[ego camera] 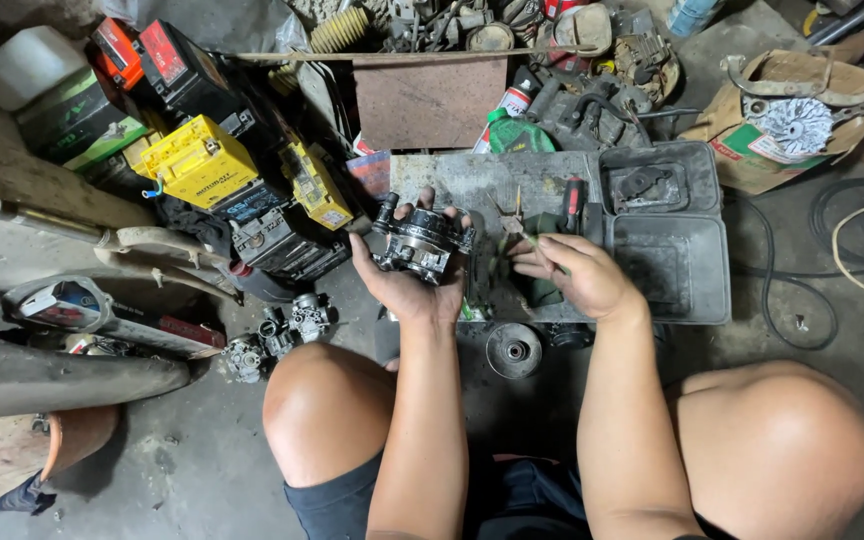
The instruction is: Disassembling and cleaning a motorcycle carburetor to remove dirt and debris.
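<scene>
At the far left a white plastic canister sits against the wall, with a cluster of batteries beside it: a yellow battery and a second, smaller yellow one among black ones. Below them a grey pipe lies across the concrete floor, and two small carburetor bodies rest near the person's left knee.

The left hand is raised palm up, its fingers cupped around a dark, greasy carburetor, which it holds above the front edge of a worn metal board. Just to the right, the right hand is curled narrow, pinching a thin green-handled tool between thumb and fingers; its tip points toward the carburetor, though whether it touches cannot be told. A red-handled screwdriver lies on the board behind the right hand.

A round pulley-like disc lies on the floor between the forearms. Further right stands an open grey plastic case, then black cable looping over the floor, and a cardboard box holding a finned metal part.
</scene>
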